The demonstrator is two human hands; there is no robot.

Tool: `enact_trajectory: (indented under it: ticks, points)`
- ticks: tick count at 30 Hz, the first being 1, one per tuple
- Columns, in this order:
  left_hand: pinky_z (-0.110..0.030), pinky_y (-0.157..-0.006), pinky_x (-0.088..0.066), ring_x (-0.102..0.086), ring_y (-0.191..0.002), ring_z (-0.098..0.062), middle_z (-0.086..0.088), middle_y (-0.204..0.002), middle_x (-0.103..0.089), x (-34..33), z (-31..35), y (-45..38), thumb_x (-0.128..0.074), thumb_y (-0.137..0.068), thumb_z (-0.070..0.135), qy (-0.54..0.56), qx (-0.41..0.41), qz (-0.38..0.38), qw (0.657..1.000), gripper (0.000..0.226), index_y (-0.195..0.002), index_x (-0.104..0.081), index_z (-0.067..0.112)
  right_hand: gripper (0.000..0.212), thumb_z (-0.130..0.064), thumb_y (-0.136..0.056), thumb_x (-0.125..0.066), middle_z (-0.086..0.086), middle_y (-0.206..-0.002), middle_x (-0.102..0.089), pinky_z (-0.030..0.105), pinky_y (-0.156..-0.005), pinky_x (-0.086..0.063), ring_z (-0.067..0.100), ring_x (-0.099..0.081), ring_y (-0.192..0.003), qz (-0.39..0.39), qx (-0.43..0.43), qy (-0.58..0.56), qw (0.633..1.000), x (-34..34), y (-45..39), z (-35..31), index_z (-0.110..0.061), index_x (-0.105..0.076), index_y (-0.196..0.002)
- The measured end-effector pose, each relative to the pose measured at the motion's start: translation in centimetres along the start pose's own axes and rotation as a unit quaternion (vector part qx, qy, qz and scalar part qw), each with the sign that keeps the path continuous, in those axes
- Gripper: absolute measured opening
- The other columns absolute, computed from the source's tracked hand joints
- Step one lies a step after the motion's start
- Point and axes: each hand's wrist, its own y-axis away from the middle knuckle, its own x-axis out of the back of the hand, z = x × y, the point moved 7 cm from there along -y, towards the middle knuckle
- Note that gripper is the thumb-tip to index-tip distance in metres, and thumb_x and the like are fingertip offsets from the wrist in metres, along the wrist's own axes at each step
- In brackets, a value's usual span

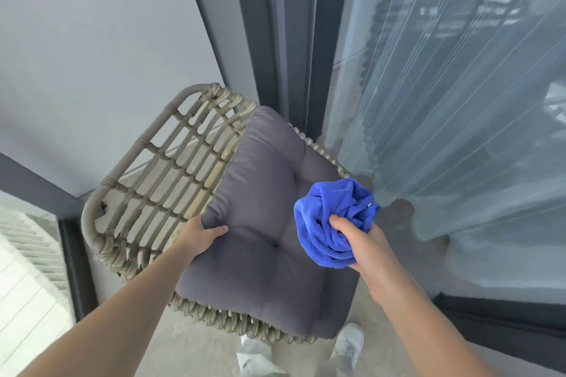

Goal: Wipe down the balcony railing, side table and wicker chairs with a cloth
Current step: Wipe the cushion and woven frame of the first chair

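Right hand fingers buried in cloth.

The wicker chair fills the corner: the grey wall closes off its far side, and the dark door frame and glass door with sheer curtain stand to its right. The grey seat cushion covers the seat. Bare floor lies open along the chair's near edge, apart from two shoes. Gaps show through the woven backrest.
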Motion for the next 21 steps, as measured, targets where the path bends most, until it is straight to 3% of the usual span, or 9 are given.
enact_trajectory:
  ticks: [4, 8, 15, 19, 21]
  points:
    - [-0.031, -0.078, -0.048, -0.066, -0.094, -0.022, 0.004, -0.097, -0.072, -0.1, -4.1, -1.4, -0.083, -0.086, 0.024, 0.003, 0.003, 0.016, 1.000, 0.032, -0.113, -0.070, 0.015, 0.011, -0.024, -0.093, -0.072, 0.002, -0.101, -0.079, 0.049, -0.099, -0.058, 0.021, -0.076, -0.099, -0.009, -0.008, 0.027, 1.000, -2.2, -3.6, 2.4, -0.024, -0.076, -0.103]
    - [-0.040, -0.091, -0.053, -0.068, -0.099, -0.018, 0.009, -0.102, -0.073, 0.7, -7.4, -3.3, -0.086, -0.081, 0.037, 0.001, 0.009, 0.037, 0.999, 0.038, -0.112, -0.067, 0.024, 0.008, -0.025, -0.093, -0.072, 0.000, -0.099, -0.080, 0.044, -0.094, -0.059, 0.019, -0.076, -0.098, -0.028, -0.016, 0.056, 0.998, -5.3, -6.8, 4.9, -0.024, -0.076, -0.101]
    - [-0.040, -0.087, -0.051, -0.064, -0.102, -0.022, 0.009, -0.106, -0.066, 1.6, -10.6, -4.8, -0.074, -0.084, 0.057, -0.078, 0.032, 0.082, 0.993, 0.047, -0.113, -0.055, 0.026, 0.011, -0.018, -0.094, -0.070, 0.000, -0.095, -0.079, 0.020, -0.070, -0.053, 0.009, -0.075, -0.087, -0.054, -0.006, 0.101, 0.993, -10.1, -10.3, 7.3, -0.016, -0.072, -0.104]
    - [-0.041, -0.084, -0.050, -0.062, -0.101, -0.024, 0.011, -0.108, -0.061, 1.3, -10.7, -4.6, -0.059, -0.089, 0.068, -0.124, 0.017, 0.097, 0.987, 0.046, -0.112, -0.049, 0.029, 0.009, -0.016, -0.093, -0.070, 0.008, -0.092, -0.076, 0.024, -0.073, -0.055, 0.020, -0.074, -0.089, -0.063, 0.040, 0.139, 0.987, -13.0, -12.3, 7.1, -0.014, -0.070, -0.102]
    - [-0.038, -0.078, -0.046, -0.061, -0.099, -0.023, 0.012, -0.106, -0.056, 1.1, -10.8, -4.8, -0.055, -0.092, 0.067, -0.126, 0.010, 0.108, 0.986, 0.045, -0.113, -0.049, 0.028, 0.018, -0.026, -0.087, -0.072, 0.005, -0.092, -0.073, 0.031, -0.075, -0.055, 0.022, -0.072, -0.089, -0.044, 0.078, 0.177, 0.980, -14.3, -13.8, 7.1, -0.020, -0.065, -0.102]
